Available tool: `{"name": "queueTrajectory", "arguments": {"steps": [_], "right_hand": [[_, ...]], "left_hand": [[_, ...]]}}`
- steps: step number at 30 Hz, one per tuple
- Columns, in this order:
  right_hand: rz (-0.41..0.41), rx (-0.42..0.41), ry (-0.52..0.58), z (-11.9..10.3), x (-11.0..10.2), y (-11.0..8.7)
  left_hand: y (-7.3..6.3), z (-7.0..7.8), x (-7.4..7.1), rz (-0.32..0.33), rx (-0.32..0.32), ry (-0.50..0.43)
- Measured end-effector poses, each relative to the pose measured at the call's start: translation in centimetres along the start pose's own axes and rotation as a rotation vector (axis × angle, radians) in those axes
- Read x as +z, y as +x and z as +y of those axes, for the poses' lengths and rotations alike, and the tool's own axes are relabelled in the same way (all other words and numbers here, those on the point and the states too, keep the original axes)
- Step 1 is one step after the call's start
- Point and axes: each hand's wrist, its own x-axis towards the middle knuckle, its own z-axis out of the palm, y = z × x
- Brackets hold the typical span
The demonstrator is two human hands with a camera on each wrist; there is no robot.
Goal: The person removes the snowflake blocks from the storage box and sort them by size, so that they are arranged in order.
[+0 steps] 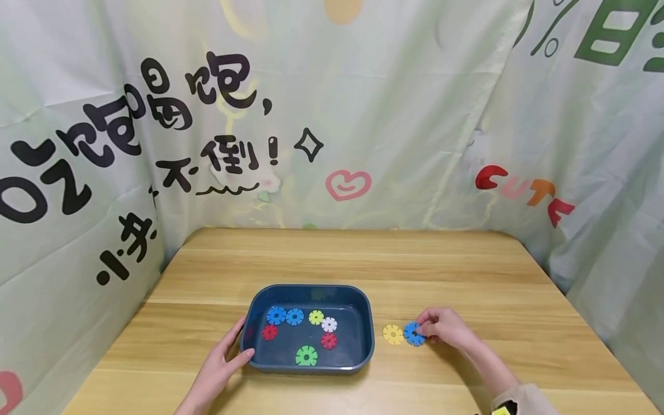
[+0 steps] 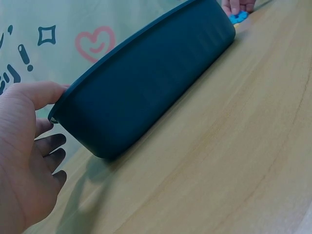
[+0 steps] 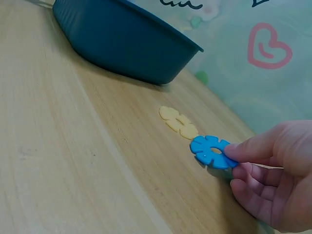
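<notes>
A dark blue plastic basin (image 1: pixel 311 369) stands on the table, with several flower-shaped plastic discs lying inside, among them a green disc (image 1: pixel 306 356) and a white disc (image 1: pixel 329 324). At its left end my left hand (image 1: pixel 220 360) grips the rim, thumb over the edge and other fingers along the outer wall. To the right of the basin my right hand (image 1: pixel 446 327) pinches a blue disc (image 3: pixel 209 150) between thumb and fingers. The blue disc is tilted slightly, and its near edge meets or overlaps a yellow disc (image 3: pixel 178 123) lying flat on the wood.
The wooden table (image 1: pixel 467 265) reaches back to a printed cloth curtain (image 1: pixel 394 115) that encloses it at the rear and both sides. Inside the basin, smaller discs include a red disc (image 1: pixel 269 332) and a yellow-green disc (image 1: pixel 316 317).
</notes>
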Motion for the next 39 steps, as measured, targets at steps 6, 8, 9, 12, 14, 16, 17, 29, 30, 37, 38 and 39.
{"name": "queueTrajectory", "arguments": {"steps": [6, 8, 9, 12, 14, 16, 17, 29, 30, 37, 38, 39], "right_hand": [[0.022, -0.005, -0.057, 0.2, 0.2, -0.1], [0.031, -0.009, -0.079, 0.1, 0.2, -0.1], [0.036, -0.01, -0.087, 0.1, 0.3, -0.1], [0.046, -0.009, -0.098, -0.1, 0.3, 0.0], [0.047, -0.003, -0.094, -0.2, 0.3, 0.0], [0.044, 0.0, -0.087, -0.2, 0.4, 0.0], [0.044, 0.001, -0.084, -0.2, 0.4, 0.0], [0.001, -0.014, -0.001, -0.7, -0.1, 0.0], [-0.009, -0.021, 0.012, -0.8, -0.2, 0.0], [-0.063, -0.099, 0.055, -3.0, -0.8, 0.6], [-0.07, -0.111, 0.061, -3.4, -0.8, 0.7], [-0.072, -0.121, 0.066, -3.8, -0.9, 0.8]], "left_hand": [[0.0, 0.0, 0.0, -0.002, 0.0, 0.002], [0.1, -0.1, 0.0, -0.003, -0.001, 0.003], [0.1, -0.1, 0.0, -0.004, -0.001, 0.003], [0.1, -0.1, 0.0, -0.001, 0.006, -0.001], [0.0, -0.1, 0.0, 0.0, 0.01, -0.006], [0.0, -0.2, 0.0, 0.002, 0.009, -0.006], [0.0, -0.2, 0.0, 0.003, 0.009, -0.007], [0.1, -0.3, 0.0, 0.003, 0.029, -0.015], [0.1, -0.3, 0.0, 0.001, 0.028, -0.014], [0.1, -0.2, 0.0, 0.002, 0.024, -0.017], [0.1, -0.2, 0.0, 0.003, 0.022, -0.018], [0.1, -0.2, 0.0, 0.003, 0.02, -0.018]]}}
